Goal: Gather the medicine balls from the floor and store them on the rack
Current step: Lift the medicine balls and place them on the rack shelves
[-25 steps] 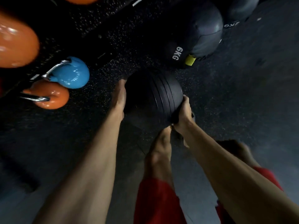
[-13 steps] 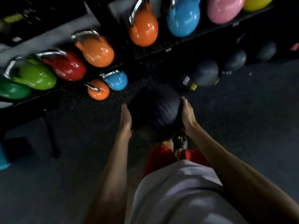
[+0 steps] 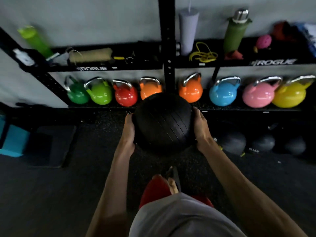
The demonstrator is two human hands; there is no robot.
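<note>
Centrally, you hold the black ball (image 3: 163, 122) off the floor (image 3: 51, 194), in front of the rack (image 3: 166, 48). Your left hand (image 3: 128, 132) presses flat on its left side and your right hand (image 3: 201, 129) on its right, palms gripping it between them; most fingertips wrap behind the ball and are hidden. The ball covers the lower part of one orange kettlebell (image 3: 150, 88) and the edge of another (image 3: 190, 90) on the rack's lower shelf. The rest of that row reads clearly: two green, one red (image 3: 125, 94), then blue (image 3: 223, 94), pink (image 3: 258, 96) and yellow (image 3: 289, 95). Beneath the shelf on the right, three dark balls (image 3: 233, 142) lie on the floor in deep shadow; their markings are too dim to read in full, and the rightmost is little more than an outline. The upper shelf carries a green bottle (image 3: 234, 34), a grey tumbler (image 3: 188, 31), a yellow cord (image 3: 203, 55) and blurred small items that cannot be made out. The far-right pile of cloth is cut off by the frame edge. A lime bottle (image 3: 35, 40) at upper left is smeared. At left, a dark pad (image 3: 51, 142) and a blue block (image 3: 12, 141) sit on the floor, the block partly cut off. Your grey shirt (image 3: 179, 218) and red shorts (image 3: 155, 190) hide most of your legs; one foot shows dimly below the ball.
</note>
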